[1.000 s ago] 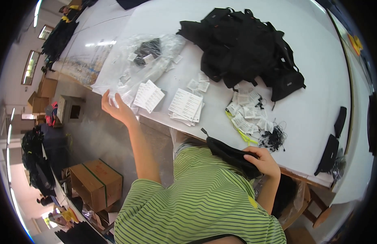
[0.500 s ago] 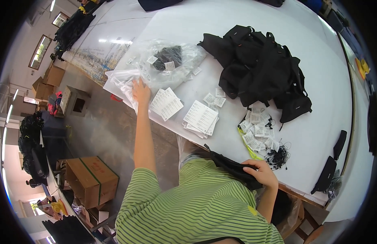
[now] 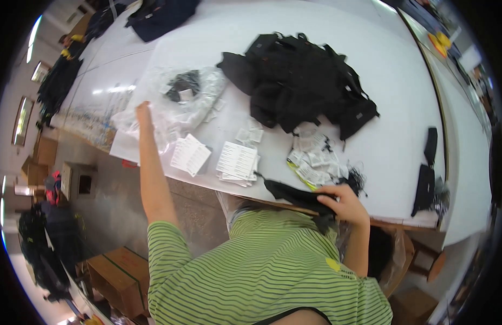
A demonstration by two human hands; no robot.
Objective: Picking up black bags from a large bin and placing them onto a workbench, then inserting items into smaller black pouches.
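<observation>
My right hand [image 3: 345, 205] is closed on a slim black fabric pouch [image 3: 289, 192] at the table's near edge, thumb on top. The pouch's far end points left, with a small pull tab. At the left, my left hand [image 3: 144, 110] is closed among thin clear plastic bags [image 3: 156, 130], pinching the film; its fingers are blurred and partly hidden. Beyond it lies a larger clear bag [image 3: 207, 89] with a dark item inside. Between my hands are two stacks of printed white cards, the left stack [image 3: 190, 155] fanned and the right stack [image 3: 237, 162] squarer.
A big heap of black bags [image 3: 299, 81] covers the table's middle. Nearer lie white tags [image 3: 313, 157] with black strings [image 3: 355, 180] and a yellow-green strip [image 3: 300, 174]. Black pouches [image 3: 423, 189] lie at the right edge. A cardboard box [image 3: 113, 279] stands on the floor at left.
My left hand has gone from spread fingers on the plastic bags to a closed grip, drawing the film. My right hand still holds the pouch, now flatter over the table edge. The view has shifted.
</observation>
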